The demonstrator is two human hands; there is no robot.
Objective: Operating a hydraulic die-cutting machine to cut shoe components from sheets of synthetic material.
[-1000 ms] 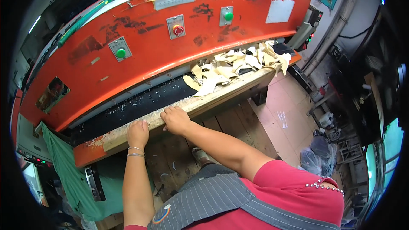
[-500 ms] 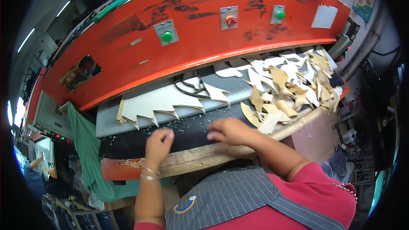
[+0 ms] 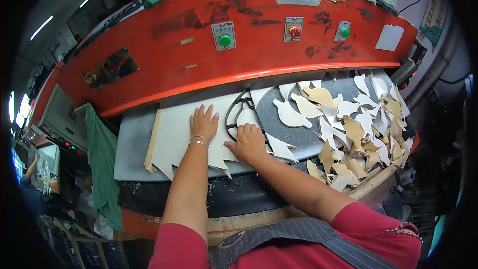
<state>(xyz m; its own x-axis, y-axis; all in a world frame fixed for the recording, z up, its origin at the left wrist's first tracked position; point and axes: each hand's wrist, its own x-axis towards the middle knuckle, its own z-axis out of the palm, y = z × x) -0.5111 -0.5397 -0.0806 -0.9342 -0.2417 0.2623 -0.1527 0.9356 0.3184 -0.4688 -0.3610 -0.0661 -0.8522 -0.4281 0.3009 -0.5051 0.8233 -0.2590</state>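
My left hand lies flat with fingers apart on a white layered sheet, whose near edge is cut into jagged points. A black metal cutting die, a curved frame with inner bars, rests on the sheet's right part. My right hand has its fingers curled over the near part of the die, the thumb on the sheet beside it. Part of the die is hidden under that hand. Just right of the die, a white cut piece with a rounded outline lies on the grey cutting bed.
Many white and tan offcuts are heaped at the right. Above the bed's far side spans a red press beam with two green buttons and a red one. A green cloth hangs at the left.
Both hands have reached forward from over the bed's near edge. The left now lies on the sheet, the right on the cutting die. The view has shifted too.
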